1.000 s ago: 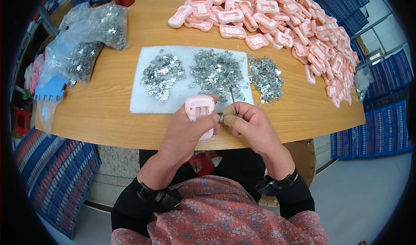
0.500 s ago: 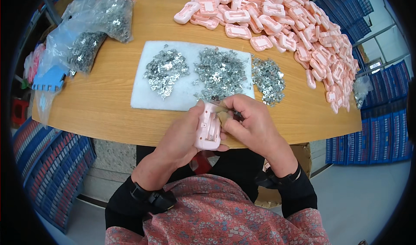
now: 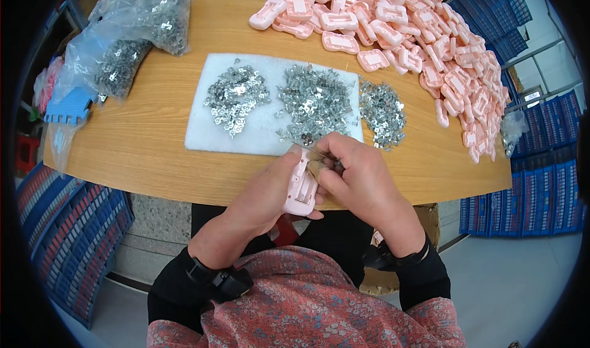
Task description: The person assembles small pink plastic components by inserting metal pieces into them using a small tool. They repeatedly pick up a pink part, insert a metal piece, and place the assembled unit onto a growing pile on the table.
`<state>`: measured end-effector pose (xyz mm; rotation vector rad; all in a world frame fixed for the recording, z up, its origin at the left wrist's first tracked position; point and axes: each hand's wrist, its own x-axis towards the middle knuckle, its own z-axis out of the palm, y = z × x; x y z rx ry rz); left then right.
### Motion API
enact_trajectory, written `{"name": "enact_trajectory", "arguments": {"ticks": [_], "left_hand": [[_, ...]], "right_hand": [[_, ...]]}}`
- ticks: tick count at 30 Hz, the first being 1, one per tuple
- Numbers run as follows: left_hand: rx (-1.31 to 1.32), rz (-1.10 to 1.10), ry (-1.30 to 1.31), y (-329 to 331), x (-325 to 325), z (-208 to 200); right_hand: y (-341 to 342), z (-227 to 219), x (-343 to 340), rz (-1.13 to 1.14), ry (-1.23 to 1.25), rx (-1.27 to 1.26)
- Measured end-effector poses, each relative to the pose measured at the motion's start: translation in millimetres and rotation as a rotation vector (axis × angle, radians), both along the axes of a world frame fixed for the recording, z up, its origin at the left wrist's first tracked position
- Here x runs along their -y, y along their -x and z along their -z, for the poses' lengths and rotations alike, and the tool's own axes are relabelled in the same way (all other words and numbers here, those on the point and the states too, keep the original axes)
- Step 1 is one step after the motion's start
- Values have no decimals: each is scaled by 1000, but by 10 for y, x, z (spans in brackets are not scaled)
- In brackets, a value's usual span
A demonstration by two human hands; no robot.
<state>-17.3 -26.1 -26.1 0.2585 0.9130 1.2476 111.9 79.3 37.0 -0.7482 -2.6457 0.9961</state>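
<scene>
A pink plastic housing (image 3: 298, 205) with a long battery recess is held over the table's front edge, tilted slightly. My left hand (image 3: 261, 193) is closed around it, thumb along its left side and fingertips showing beneath. My right hand (image 3: 359, 174) is pinched at the housing's upper right, with a tan cover on the thumb. A thin metal edge shows by those fingers, but what they hold is mostly hidden. A small coil spring (image 3: 303, 197) is visible at the recess's lower end. Just beyond my hands, piles of small metal contacts (image 3: 314, 102) lie on a white foam sheet (image 3: 200, 130).
Another pile of metal contacts (image 3: 382, 114) lies on the wooden table (image 3: 430, 176) right of the foam. A large heap of pink housings (image 3: 424, 47) covers the far right. Clear bags of metal parts (image 3: 123, 65) and a blue foam piece (image 3: 67, 107) sit at the left.
The housing has turned a little and shifted slightly to the right in my left hand. My right fingers remain pinched at its upper end.
</scene>
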Motion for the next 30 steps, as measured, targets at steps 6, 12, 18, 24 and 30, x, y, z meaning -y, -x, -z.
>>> {"name": "enact_trajectory", "arguments": {"ticks": [6, 12, 18, 24, 30], "left_hand": [[76, 16, -84, 6, 37, -42], [-197, 63, -202, 37, 69, -66], [-756, -5, -346, 53, 136, -6], [-1361, 29, -490, 60, 107, 13], [-196, 21, -291, 173, 134, 58]], "right_hand": [[-115, 66, -53, 150, 345, -174], [-205, 197, -163, 119, 842, -115], [-227, 251, -117, 179, 749, -77], [-234, 280, -46, 198, 725, -64], [-220, 230, -8, 224, 811, -363]]}}
